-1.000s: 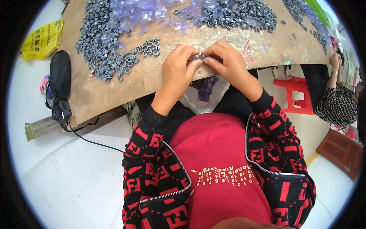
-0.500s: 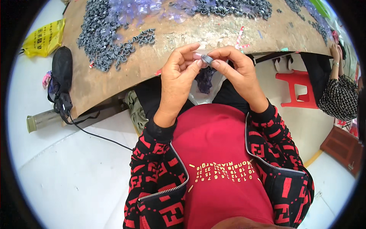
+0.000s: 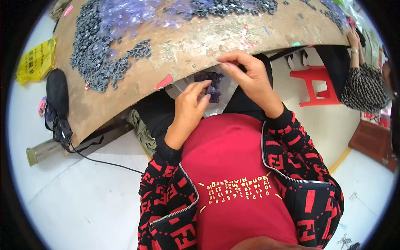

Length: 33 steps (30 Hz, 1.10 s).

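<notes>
Over my lap, my left hand (image 3: 191,109) is lowered to a clear plastic bag (image 3: 214,109), its thumb and fingers apart. Dark purple pieces (image 3: 213,92) lie in the bag just beyond those fingertips; their exact shape is unclear. My right hand (image 3: 251,79) is raised beside the table's near edge. Its thumb and forefinger are slightly apart, with nothing visible between them. On the table (image 3: 175,54), a heap of small grey curved clips (image 3: 89,54) spreads at the left, beside a pile of transparent purplish plastic pieces (image 3: 129,16).
Further clips (image 3: 237,7) lie along the table's far side. Red-and-white tape strips (image 3: 243,37) and a red scrap (image 3: 164,81) are near its edge. A black pouch (image 3: 57,93) with a cable hangs at the left corner. At right are a red stool (image 3: 314,85) and another person (image 3: 362,87).
My hands have parted. The grey clip and clear piece between them are no longer visible there. My left hand has dropped toward the bag; my right has stayed up, its fingers loosened.
</notes>
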### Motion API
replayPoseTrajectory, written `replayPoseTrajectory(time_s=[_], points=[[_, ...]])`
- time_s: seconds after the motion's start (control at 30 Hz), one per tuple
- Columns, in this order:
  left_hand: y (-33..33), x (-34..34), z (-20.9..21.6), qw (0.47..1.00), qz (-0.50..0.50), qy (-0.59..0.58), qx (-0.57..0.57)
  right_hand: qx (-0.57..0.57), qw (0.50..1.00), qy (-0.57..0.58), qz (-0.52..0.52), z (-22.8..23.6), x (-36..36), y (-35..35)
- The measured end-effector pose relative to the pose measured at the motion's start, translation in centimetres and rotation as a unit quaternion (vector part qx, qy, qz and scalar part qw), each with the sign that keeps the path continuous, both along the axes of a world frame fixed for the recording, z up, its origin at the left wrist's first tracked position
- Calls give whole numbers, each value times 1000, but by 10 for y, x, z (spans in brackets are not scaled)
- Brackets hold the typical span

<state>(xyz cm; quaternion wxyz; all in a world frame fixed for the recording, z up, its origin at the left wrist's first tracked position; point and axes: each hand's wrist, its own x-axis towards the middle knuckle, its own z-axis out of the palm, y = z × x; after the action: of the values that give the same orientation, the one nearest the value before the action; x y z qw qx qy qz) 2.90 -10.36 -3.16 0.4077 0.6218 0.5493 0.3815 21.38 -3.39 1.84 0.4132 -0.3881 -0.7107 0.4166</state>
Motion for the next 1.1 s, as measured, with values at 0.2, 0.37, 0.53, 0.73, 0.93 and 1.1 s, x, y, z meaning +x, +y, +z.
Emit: replayPoseTrajectory(time_s=[0.2,0.37,0.53,0.73,0.93,1.1], points=[[-3,-6,-8,998,-22,55,23,64,994,-46,71,-7,-21,-27],[-6,-3,-11,993,-32,21,114,71,989,-58,120,-8,-28,-48],[-16,-2,-15,997,-25,9,68,60,986,-63,139,-5,-33,-51],[-28,-16,-6,998,3,48,31,68,977,-81,186,-1,-51,-40],[-28,-27,7,998,54,-2,15,73,980,-72,170,6,-58,-9],[-13,-41,27,995,60,-83,9,128,979,-99,122,20,-54,28]])
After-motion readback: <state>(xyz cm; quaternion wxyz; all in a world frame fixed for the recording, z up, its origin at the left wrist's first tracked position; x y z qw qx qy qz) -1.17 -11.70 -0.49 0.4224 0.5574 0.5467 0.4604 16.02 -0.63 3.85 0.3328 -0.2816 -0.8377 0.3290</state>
